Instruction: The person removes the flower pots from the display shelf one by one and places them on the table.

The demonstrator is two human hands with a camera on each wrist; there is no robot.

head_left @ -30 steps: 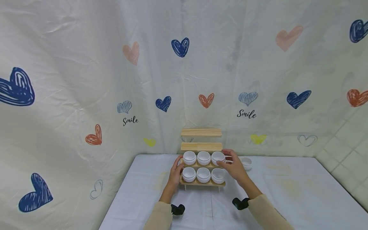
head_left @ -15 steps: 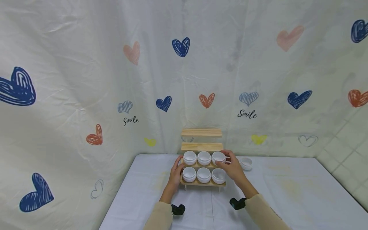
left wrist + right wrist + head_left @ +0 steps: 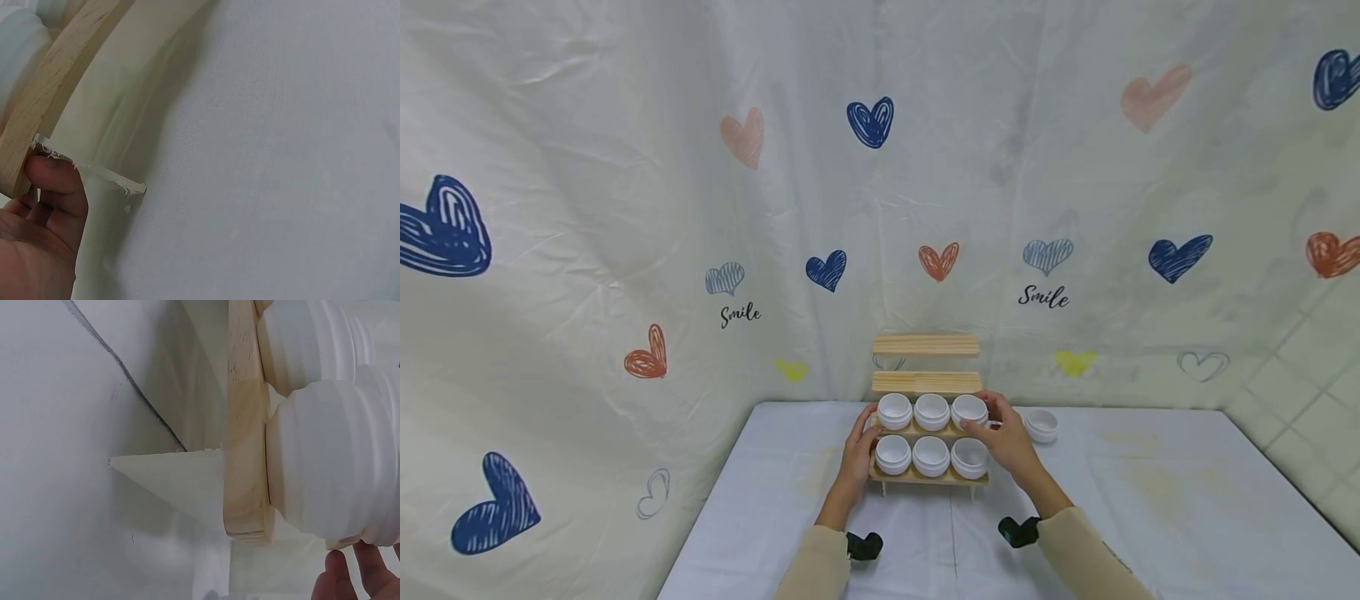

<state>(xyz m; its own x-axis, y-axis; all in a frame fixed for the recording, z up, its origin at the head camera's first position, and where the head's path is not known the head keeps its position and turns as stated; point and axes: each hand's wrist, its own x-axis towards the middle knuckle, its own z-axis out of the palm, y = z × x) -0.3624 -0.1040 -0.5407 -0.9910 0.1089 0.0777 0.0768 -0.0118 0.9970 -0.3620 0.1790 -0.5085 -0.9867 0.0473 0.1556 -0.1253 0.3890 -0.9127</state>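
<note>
A tiered wooden rack (image 3: 917, 478) bears two rows of small white cups (image 3: 932, 457) on its lower steps, with open tops facing up. My left hand (image 3: 854, 450) grips the rack's left end; in the left wrist view, the left hand's fingers (image 3: 59, 178) curl against the wooden shelf edge (image 3: 47, 100). At the other end my right hand (image 3: 1011, 437) holds the right cup of the upper row (image 3: 968, 411), thumb in front and fingers at its far side. In the right wrist view, fingertips (image 3: 337, 565) show at the shelf end beside the white cups (image 3: 331, 459).
Another white cup (image 3: 1042, 426) stands on the white-covered table (image 3: 1135, 500), right of the rack. The two upper wooden steps (image 3: 925, 345) bear no cups. A curtain printed with hearts (image 3: 940, 192) hangs right behind. Thin white supports (image 3: 172, 481) prop the rack.
The right hand has shifted slightly left, its wrist drawing inward, and its fingers have come closer round the cup. The left hand, rack and other cups stay put.
</note>
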